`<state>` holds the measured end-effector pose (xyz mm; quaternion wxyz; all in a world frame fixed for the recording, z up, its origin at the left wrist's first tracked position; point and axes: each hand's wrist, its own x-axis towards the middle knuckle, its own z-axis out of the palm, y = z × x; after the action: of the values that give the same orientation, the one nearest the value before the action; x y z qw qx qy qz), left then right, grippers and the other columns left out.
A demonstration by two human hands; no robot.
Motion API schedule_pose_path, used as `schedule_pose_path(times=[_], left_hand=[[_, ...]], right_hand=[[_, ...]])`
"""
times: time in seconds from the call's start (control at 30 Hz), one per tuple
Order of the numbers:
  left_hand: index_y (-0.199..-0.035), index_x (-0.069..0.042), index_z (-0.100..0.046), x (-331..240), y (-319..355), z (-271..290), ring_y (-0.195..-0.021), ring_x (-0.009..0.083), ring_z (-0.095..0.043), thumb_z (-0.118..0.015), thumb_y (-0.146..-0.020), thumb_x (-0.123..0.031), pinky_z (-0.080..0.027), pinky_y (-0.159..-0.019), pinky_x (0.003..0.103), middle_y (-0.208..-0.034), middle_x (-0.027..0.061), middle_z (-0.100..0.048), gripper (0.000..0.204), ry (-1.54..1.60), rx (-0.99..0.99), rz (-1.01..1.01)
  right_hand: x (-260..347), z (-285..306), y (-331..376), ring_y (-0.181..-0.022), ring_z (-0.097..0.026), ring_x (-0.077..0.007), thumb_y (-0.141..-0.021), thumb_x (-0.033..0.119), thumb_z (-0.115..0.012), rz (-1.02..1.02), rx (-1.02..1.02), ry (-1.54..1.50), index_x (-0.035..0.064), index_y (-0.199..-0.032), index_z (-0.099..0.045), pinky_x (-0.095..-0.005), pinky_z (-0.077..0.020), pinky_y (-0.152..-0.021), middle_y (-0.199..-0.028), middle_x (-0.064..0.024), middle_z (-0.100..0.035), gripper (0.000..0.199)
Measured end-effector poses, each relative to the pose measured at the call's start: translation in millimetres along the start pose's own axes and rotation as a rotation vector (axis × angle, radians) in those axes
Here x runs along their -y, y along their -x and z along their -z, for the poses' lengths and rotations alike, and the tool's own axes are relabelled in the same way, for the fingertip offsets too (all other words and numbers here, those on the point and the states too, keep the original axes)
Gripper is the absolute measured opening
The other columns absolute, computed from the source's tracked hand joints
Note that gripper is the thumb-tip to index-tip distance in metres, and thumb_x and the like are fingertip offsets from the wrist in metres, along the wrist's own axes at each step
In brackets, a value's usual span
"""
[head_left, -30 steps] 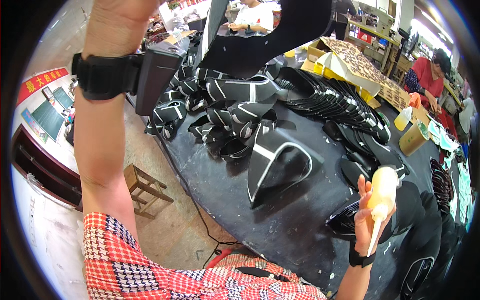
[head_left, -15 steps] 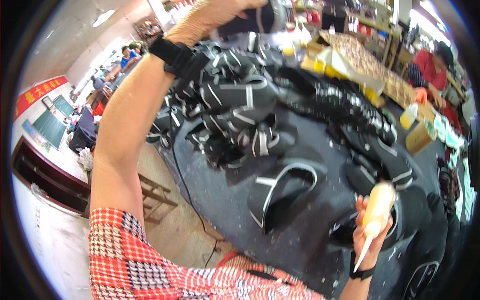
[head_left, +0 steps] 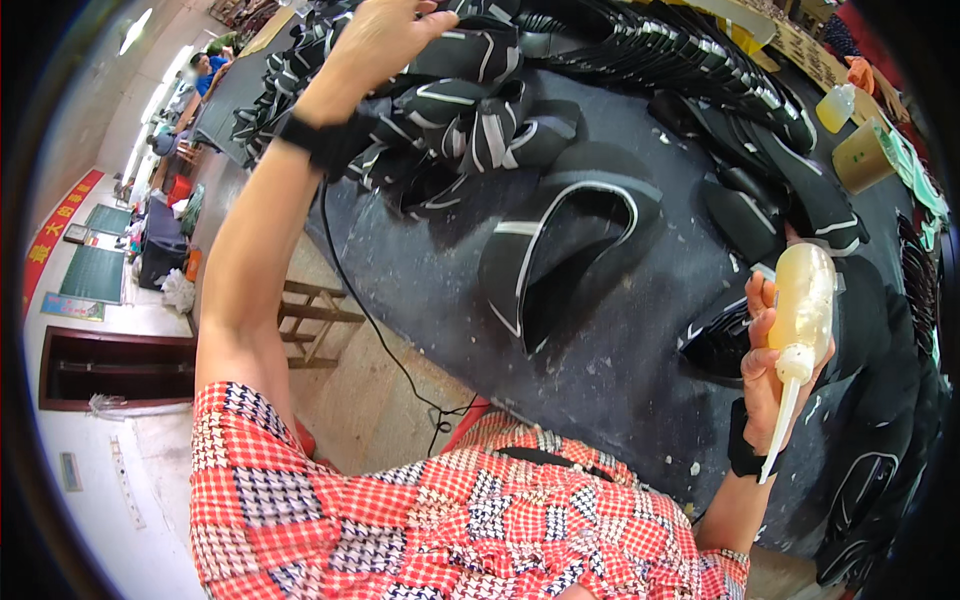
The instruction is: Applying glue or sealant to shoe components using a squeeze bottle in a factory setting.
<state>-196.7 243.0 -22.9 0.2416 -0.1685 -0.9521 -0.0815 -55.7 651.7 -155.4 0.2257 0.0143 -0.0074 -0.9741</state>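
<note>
My right hand [head_left: 768, 335] is wrapped round a squeeze bottle [head_left: 803, 300] of pale yellow liquid, its long white nozzle pointing down toward me. My left hand [head_left: 385, 45] reaches out over a heap of black pieces [head_left: 470, 120] with grey trim, its visible fingers apart and nothing seen in them; the top frame edge cuts off part of the hand. Between the hands, one curved black piece with grey edging, like a shoe upper [head_left: 570, 235], lies on the dark table [head_left: 620, 400]. Beside the bottle sit more black pieces [head_left: 720, 335], partly hidden by my right hand.
A long overlapping row of black pieces [head_left: 690, 55] runs along the far side. At the right stand a yellowish container [head_left: 836, 108] and a brown tin [head_left: 865, 157]. A black cable [head_left: 375, 320] hangs off the left edge near a wooden stool [head_left: 315, 320]. People work farther back.
My view has tipped downward. My left hand, which held a dark piece up at the far side, now shows none in its fingers. The squeeze bottle remains in my right hand.
</note>
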Motion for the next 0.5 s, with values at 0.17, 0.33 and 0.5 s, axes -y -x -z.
schedule_pose_path(times=[0.17, 0.33, 0.5], left_hand=[[-0.093, -0.005, -0.057, -132, 146, -21, -0.111, 0.0224, -0.044, -0.06, -0.067, -0.007, -0.038, -0.087, 0.034, -0.118, 0.0063, -0.048, 0.027, 0.255, 0.693, -0.429], [-0.085, -0.005, -0.058, -134, 171, -40, -0.11, 0.0223, -0.044, -0.06, -0.068, -0.007, -0.041, -0.076, 0.031, -0.105, 0.0044, -0.053, 0.017, 0.091, 0.707, -0.465], [-0.086, -0.002, -0.057, -182, 150, 0, -0.09, 0.0183, -0.055, -0.061, -0.071, -0.005, -0.043, -0.067, 0.027, -0.087, 0.0029, -0.059, 0.016, 0.591, 0.636, 0.151]], right_hand=[[12, 1, 8, -0.104, -0.049, -0.031, -0.076, 0.027, -0.061, -0.011, -0.006, -0.057, -0.008, -0.125, -0.022, -0.0388, -0.0518, -0.071, -0.132, -0.0162, -0.021, 0.072], [6, -6, 9, -0.102, -0.051, -0.0296, -0.079, 0.038, -0.053, -0.105, -0.088, 0.084, -0.0035, -0.123, -0.028, -0.0425, -0.0513, -0.073, -0.116, -0.0177, -0.043, 0.065], [-5, -18, 12, -0.098, -0.054, -0.0305, -0.08, 0.037, -0.053, -0.099, -0.083, 0.26, -0.0027, -0.12, -0.033, -0.0469, -0.0496, -0.075, -0.113, -0.0169, -0.047, 0.061]])
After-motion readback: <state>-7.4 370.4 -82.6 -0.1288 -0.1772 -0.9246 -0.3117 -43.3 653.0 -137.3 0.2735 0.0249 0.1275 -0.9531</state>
